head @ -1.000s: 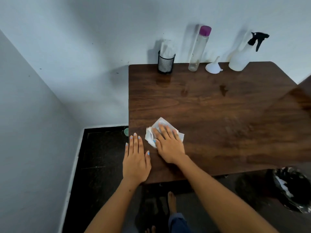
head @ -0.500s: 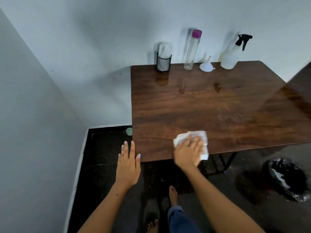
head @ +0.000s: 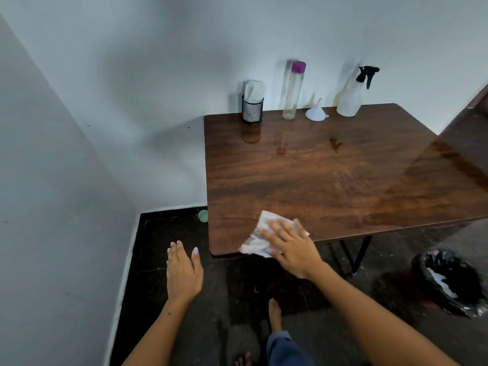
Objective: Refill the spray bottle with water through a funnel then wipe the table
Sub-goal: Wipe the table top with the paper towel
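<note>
My right hand (head: pixel 290 247) presses a crumpled white tissue (head: pixel 257 237) flat on the near left corner of the brown wooden table (head: pixel 330 175), fingers spread. My left hand (head: pixel 183 270) hovers off the table's left edge, fingers straight, holding nothing. Along the far edge by the wall stand a white spray bottle (head: pixel 351 99) with a black trigger head, a white funnel (head: pixel 316 112) lying mouth down, and a tall clear bottle (head: pixel 292 92) with a purple cap.
A black mesh holder (head: pixel 252 108) with white tissues stands at the far left of the table. A bin lined with a black bag (head: pixel 451 281) sits on the dark floor at right. White walls close in at left and behind. My bare foot (head: pixel 274 314) is below.
My right hand slid the tissue along the near edge, first to the right, then back toward the left corner. My left hand came off the table and hangs beside it.
</note>
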